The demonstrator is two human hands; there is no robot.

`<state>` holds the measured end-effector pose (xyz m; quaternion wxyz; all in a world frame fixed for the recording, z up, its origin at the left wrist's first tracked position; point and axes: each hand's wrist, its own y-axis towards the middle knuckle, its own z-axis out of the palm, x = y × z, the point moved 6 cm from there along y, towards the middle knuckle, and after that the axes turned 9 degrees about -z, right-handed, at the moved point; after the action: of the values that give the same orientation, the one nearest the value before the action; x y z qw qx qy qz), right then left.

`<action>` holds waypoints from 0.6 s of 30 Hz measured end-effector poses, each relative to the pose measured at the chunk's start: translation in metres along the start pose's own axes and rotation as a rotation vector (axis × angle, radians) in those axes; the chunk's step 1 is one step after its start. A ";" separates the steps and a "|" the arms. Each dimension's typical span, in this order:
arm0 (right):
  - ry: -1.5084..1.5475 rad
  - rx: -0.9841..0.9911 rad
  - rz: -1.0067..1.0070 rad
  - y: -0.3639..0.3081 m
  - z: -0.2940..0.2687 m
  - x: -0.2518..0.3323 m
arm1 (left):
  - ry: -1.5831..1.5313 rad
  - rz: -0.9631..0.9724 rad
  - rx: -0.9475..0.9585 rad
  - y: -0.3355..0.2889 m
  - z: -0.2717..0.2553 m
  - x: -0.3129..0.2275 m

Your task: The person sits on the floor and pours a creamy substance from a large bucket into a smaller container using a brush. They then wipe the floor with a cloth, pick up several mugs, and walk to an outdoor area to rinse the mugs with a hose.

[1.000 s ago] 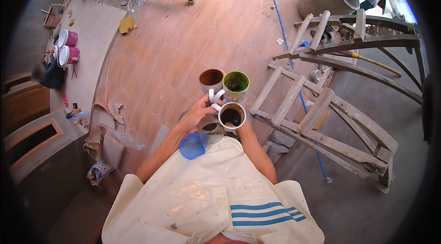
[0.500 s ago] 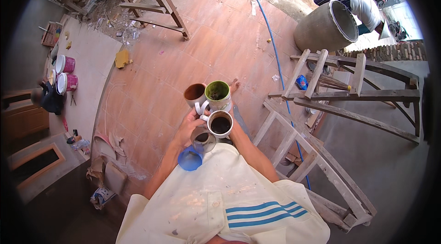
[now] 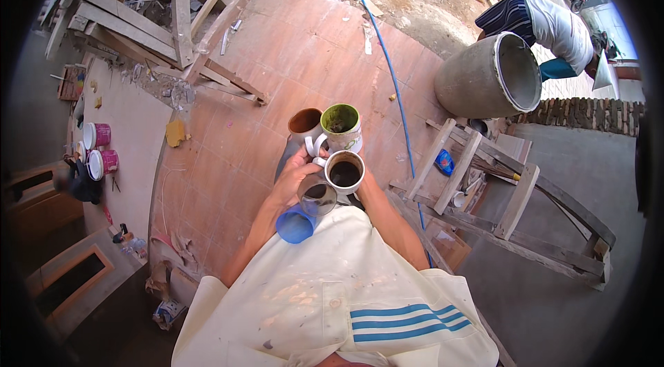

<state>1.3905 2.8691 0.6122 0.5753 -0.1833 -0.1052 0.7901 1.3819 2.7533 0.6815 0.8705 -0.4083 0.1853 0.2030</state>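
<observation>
Head view: your left fingers (image 3: 304,169) grasp a round white ceramic mug (image 3: 351,191); right fingers hidden, grip unclear; tilting could spill dark liquid (image 3: 345,174).

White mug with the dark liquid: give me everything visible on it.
The white mug looks ceramic, with a round mouth, brown-stained inner wall and dark liquid inside. It is held roughly upright, mouth toward the camera, above the shirt front. Its looped handle points left, at the fingers of the left hand. The right hand is hidden behind it, so contact there can't be told. The green-lined mug sits just beyond; a clear glass is at its lower left.
</observation>
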 end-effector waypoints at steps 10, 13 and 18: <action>0.039 -0.059 -0.240 0.166 0.048 0.251 | 0.323 -0.136 0.185 0.265 0.110 -0.194; 0.060 -0.105 -0.292 0.190 0.100 0.305 | 0.317 -0.232 0.247 0.319 0.136 -0.242; -0.131 -0.047 -0.460 0.244 0.161 0.406 | 0.428 -0.163 0.210 0.420 0.184 -0.319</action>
<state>1.0016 3.1841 0.5985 0.7278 -0.1163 -0.1996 0.6458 0.9279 3.0791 0.6807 0.8626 -0.3629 0.3519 0.0209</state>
